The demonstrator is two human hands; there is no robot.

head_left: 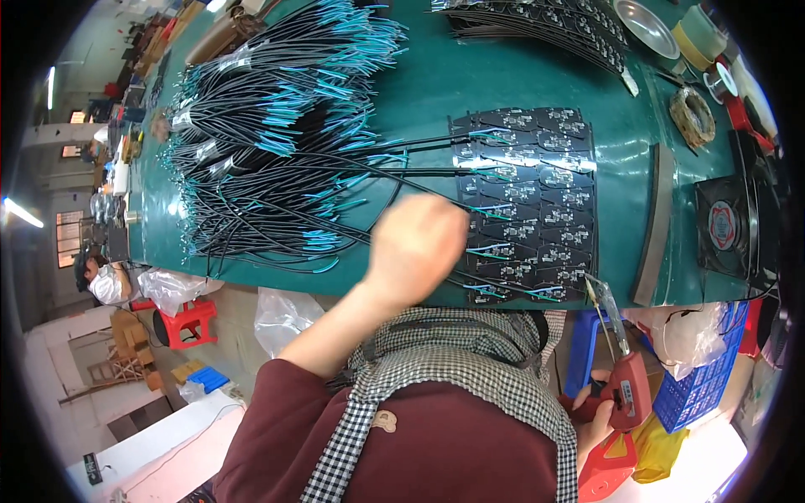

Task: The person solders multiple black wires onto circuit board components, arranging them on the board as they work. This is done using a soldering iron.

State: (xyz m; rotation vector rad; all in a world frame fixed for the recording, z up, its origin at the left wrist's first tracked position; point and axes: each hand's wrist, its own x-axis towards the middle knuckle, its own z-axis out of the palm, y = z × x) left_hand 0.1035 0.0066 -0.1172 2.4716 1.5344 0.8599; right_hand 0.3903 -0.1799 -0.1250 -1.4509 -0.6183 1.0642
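Observation:
My left hand (pixel 419 243) is curled into a fist above the table, its back toward me and slightly blurred. Its fingertips are hidden, so I cannot make out what they hold. Black cables pass beneath and beside it. To its left lies a big heap of black cables (pixel 260 201) with blue-green wire ends. On its right side is a sheet of black circuit boards (pixel 537 201), with several cables lying across its left part. My right hand (pixel 597 412) grips a red soldering gun (pixel 633 392) by its handle below the table's front edge. The gun's tip points up near the sheet's lower right corner.
More black board sheets (pixel 537 29) are stacked at the back of the green table (pixel 419 84). On the right are a dark strip (pixel 656 226), a fan (pixel 721 225), a tape roll (pixel 693 117) and a metal dish (pixel 647 27). A blue crate (pixel 700 390) stands below the table.

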